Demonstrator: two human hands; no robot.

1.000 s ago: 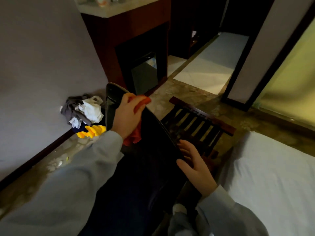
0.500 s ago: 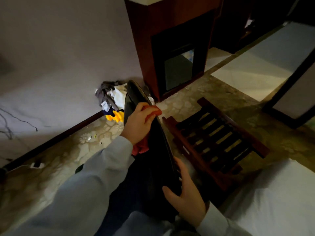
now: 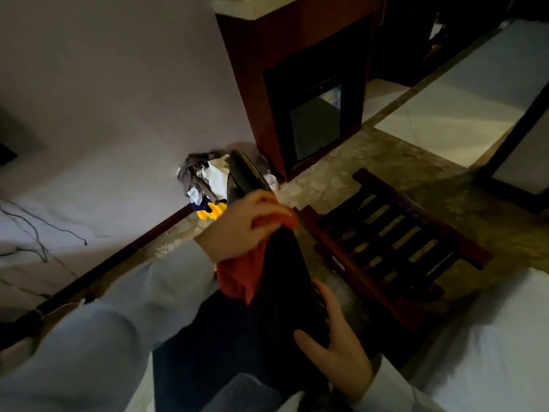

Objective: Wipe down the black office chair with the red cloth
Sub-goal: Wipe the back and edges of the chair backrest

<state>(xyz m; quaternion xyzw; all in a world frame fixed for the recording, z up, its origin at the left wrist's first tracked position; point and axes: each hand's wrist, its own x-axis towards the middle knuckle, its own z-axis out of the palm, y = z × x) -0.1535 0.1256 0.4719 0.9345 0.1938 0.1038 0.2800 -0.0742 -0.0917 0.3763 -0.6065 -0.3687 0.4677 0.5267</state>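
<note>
Pale, smooth wall (image 3: 104, 84) fills the left. Below it runs a mottled, stone-patterned floor (image 3: 341, 173). A white bed (image 3: 490, 337) with soft, flat sheeting sits at lower right. A reddish-brown wooden cabinet (image 3: 246, 69) stands tall against the wall, boxy, with a dark recess in its front. Next, a slatted wooden rack (image 3: 401, 242) lies on the floor between cabinet and bed, with dark bars in a red-brown frame.

Now the black office chair (image 3: 283, 278): we see a long, narrow, curved panel, matte and dark, rising from the person's lap area to a rounded tip near the cabinet's foot. The left hand (image 3: 240, 230) is wrapped over the panel's edge high up and clutches the red cloth (image 3: 240, 275), which is bunched under the fingers and hangs in a limp, creased flap against the chair's side. The right hand (image 3: 338, 349) clasps the lower edge, thumb on the near face and fingers round the far side.

A crumpled clothes pile (image 3: 202, 176), grey, white and yellow, lies at the wall's foot.

A second ago that right hand hovered open beside the chair; now it holds on. More red cloth dangles below the left hand than half a second back.
</note>
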